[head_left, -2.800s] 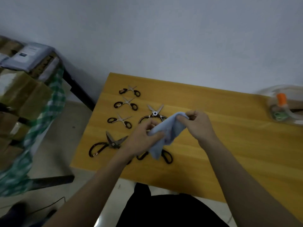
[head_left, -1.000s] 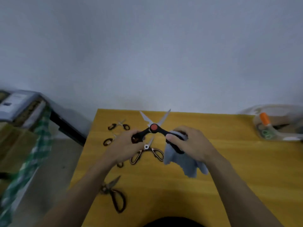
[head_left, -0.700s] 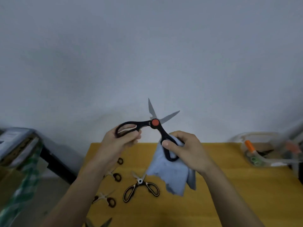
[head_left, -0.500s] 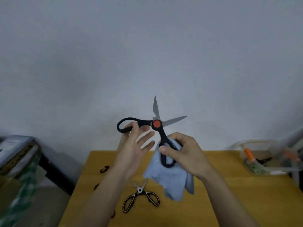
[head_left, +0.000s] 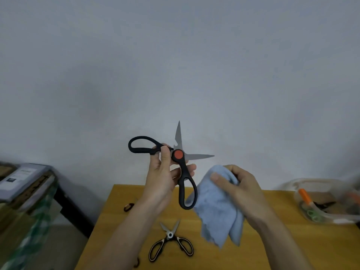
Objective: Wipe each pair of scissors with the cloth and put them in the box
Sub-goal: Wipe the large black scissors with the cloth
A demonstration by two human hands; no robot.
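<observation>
Head view: left hand grips open black scissors; at three o'clock, right hand clutches the blue cloth.

Plain workroom or storage corner, likely small workshop. Bare pale wall seen behind yellow wooden bench. Several scissors laid out on bench. Clear plastic box of small tools placed at right edge. At left, stacked cartons draped with green checked cloth. Grey floor glimpsed below.
</observation>
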